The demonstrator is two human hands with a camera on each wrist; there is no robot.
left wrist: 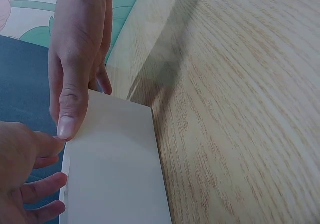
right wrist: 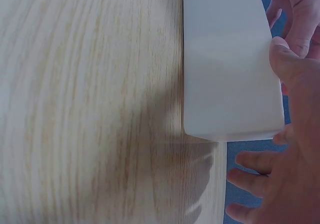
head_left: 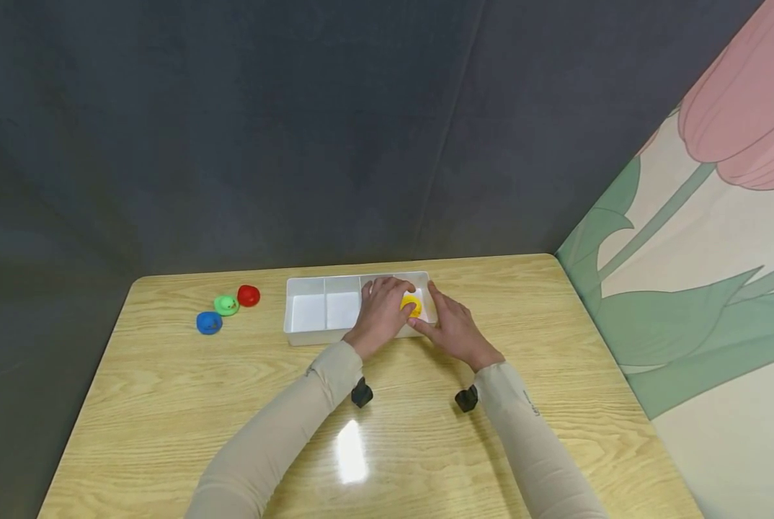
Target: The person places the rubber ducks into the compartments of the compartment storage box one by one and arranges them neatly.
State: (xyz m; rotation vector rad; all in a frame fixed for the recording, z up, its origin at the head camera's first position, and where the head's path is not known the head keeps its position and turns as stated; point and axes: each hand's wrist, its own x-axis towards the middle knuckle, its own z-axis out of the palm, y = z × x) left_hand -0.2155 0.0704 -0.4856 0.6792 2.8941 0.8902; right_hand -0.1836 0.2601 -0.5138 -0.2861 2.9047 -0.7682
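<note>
Yellow toy [head_left: 414,306], one; left grip [head_left: 382,306] alongside, hold unclear; right grip [head_left: 455,330] unclenched, touching one tray [head_left: 308,337]; three more toys [head_left: 225,305] clustered.

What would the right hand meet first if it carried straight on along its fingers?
Most likely the white tray: in the head view, a fingertip of the right hand overlaps its right-end rim, though depth is hard to judge.

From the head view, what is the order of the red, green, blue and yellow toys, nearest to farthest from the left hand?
1. Yellow toy, at the left hand
2. Red toy, left of the tray
3. Green toy, left of red
4. Blue toy, leftmost
</note>
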